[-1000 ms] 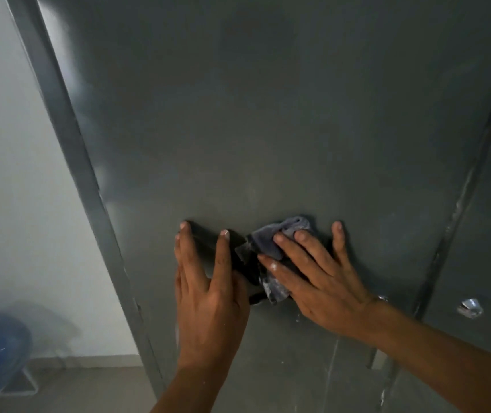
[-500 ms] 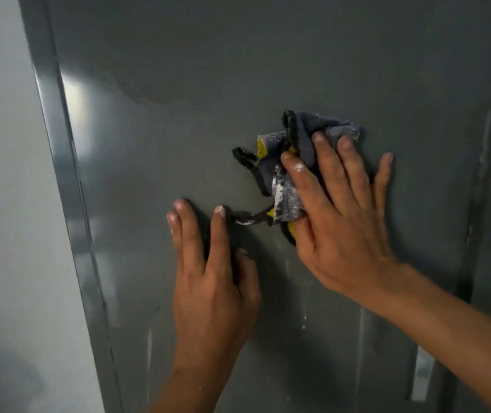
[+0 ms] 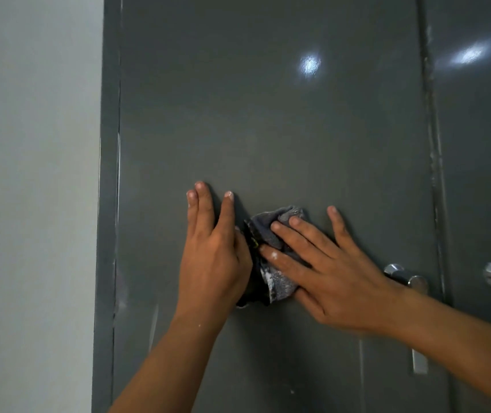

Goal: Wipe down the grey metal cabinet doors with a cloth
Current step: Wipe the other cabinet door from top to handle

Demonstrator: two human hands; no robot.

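While the right hand [image 3: 327, 275] lies flat with straight fingers, it presses the crumpled cloth [image 3: 281, 284] against the door [image 3: 268, 114]. The left hand [image 3: 214, 257] rests flat on the door just beside the cloth, gripping nothing. A handle [image 3: 399, 274] sits near the right wrist.

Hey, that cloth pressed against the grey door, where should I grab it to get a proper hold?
Probably best to grab the bunched upper fold of the cloth, the crumpled part sticking out past the right hand's fingertips. Come from above: the left hand blocks its left side, and the flat right hand covers its middle against the door.
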